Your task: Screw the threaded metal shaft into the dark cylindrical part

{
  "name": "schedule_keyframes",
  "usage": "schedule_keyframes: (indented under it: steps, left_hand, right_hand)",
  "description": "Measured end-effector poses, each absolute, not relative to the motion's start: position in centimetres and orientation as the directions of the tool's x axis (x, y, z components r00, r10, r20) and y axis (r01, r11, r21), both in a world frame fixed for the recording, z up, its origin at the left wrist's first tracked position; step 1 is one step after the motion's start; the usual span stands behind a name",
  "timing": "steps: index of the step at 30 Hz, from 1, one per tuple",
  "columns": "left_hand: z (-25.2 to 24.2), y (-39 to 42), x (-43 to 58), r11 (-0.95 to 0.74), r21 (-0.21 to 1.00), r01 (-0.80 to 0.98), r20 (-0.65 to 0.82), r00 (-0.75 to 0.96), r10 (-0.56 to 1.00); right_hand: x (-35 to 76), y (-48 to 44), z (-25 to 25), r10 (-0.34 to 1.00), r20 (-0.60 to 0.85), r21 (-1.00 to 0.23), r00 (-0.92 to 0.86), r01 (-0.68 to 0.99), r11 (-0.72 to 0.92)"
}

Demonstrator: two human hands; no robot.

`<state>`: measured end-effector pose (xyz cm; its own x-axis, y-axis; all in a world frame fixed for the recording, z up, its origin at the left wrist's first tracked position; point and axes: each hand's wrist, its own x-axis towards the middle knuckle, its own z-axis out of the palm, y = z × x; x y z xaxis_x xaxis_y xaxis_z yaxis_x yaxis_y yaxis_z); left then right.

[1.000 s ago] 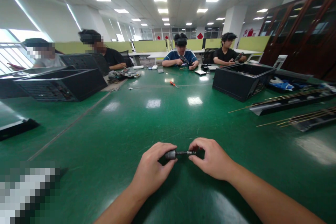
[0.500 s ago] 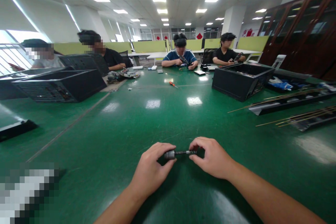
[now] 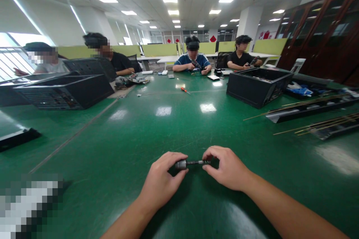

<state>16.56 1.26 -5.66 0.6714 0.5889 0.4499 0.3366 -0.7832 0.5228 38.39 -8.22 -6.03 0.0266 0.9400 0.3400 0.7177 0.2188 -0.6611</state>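
Note:
Close in front of me, a slim metal shaft [image 3: 193,163] lies level between my hands. Its left end is a thick, dark grey cylindrical head, and its right end carries dark rings like a coil spring. My left hand [image 3: 165,174] pinches the head between thumb and fingers. At the other end, my right hand [image 3: 224,167] has thumb and fingertips closed on the ringed end. My fingers partly cover both ends, so I cannot tell what kind of part this is.
Black computer cases [image 3: 256,87] stand at right and left on the green table [image 3: 140,130]. Thin brass-coloured rods [image 3: 328,125] lie across metal channels at right. An orange-handled screwdriver [image 3: 184,90] lies farther off. Several people sit around the far side.
My hands and the shaft show almost no movement. At the far left, another person's hand has shifted slightly.

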Motion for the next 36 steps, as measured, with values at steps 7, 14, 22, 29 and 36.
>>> schedule_keyframes:
  steps: [7, 14, 22, 29, 36]
  left_hand:
    - [-5.9, 1.4, 16.8, -0.71, 0.571, 0.411, 0.345, 0.665, 0.662]
    - [-5.3, 1.8, 17.0, -0.592, 0.649, 0.478, 0.261, 0.59, 0.764]
    - [-5.0, 5.4, 14.6, -0.433, 0.723, 0.538, 0.163, 0.477, 0.864]
    - [-3.2, 7.2, 9.5, -0.409, 0.597, 0.69, 0.217, 0.352, 0.911]
    - [-2.6, 8.8, 2.3, -0.209, 0.421, 0.882, 0.162, 0.154, 0.975]
  right_hand:
    - [38.5, -8.3, -5.9, 0.932, 0.359, -0.668, 0.048, 0.711, 0.221]
    - [38.4, -8.3, -5.7, 0.931, 0.362, -0.679, 0.044, 0.697, 0.231]
    - [38.3, -8.4, -5.8, 0.931, 0.364, -0.674, 0.023, 0.696, 0.246]
    - [38.4, -8.3, -5.9, 0.929, 0.37, -0.672, -0.007, 0.688, 0.273]
    - [38.3, -8.2, -5.9, 0.934, 0.357, -0.663, -0.033, 0.695, 0.278]
